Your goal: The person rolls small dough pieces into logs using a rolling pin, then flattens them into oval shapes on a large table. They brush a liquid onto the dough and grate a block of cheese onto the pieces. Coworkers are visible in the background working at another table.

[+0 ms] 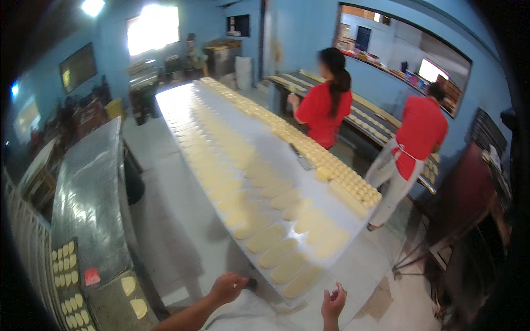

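Observation:
A long white table [223,105] stretches away in front of me, with rows of flat oval dough pieces [266,238] across it. Small round dough balls [326,154] line its right edge. My left hand [227,288] is just off the near end, fingers curled closed; a small dark object [251,284] shows beside the fingertips, and whether it is held is unclear. Past the near right corner is my right hand [333,302], empty, its loosely bent fingers apart. A dark-handled scraper [301,157] lies beside the dough balls.
On the left stands a metal-topped table [91,182] with trays of shaped dough [65,265], a red item [91,276] and dough pieces [138,308]. Two people in red shirts [326,113] [422,129] stand at a tray-covered bench [361,127]. A dark rack [469,209] is at right.

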A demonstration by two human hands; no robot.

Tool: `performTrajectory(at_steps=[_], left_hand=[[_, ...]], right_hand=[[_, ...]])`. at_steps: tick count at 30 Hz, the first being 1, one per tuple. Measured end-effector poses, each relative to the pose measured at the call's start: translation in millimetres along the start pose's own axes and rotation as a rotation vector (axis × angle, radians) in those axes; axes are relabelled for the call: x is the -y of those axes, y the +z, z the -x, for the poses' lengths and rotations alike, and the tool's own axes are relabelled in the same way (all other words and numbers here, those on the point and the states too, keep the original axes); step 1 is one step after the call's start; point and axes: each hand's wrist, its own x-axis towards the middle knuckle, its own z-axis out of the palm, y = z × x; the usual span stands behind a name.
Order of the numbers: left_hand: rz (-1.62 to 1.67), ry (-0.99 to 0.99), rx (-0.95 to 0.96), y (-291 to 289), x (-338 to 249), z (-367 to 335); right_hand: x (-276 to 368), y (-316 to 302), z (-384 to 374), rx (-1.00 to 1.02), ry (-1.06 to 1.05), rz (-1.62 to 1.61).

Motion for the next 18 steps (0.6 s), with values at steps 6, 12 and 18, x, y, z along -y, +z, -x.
performTrajectory(at_steps=[6, 12, 18], left_hand=[[0.025, 0.031, -0.116, -29, 4, 3], [0.008, -0.011, -0.347, -70, 70, 26], [0.035, -0.120, -0.491, -139, 122, 29]], right_hand=[[65, 45, 21, 0.285, -0.261, 0.050], [148, 136, 15, 0.542, -0.675, 0.023], [257, 216, -5, 0.839, -0.845, -0.141]])
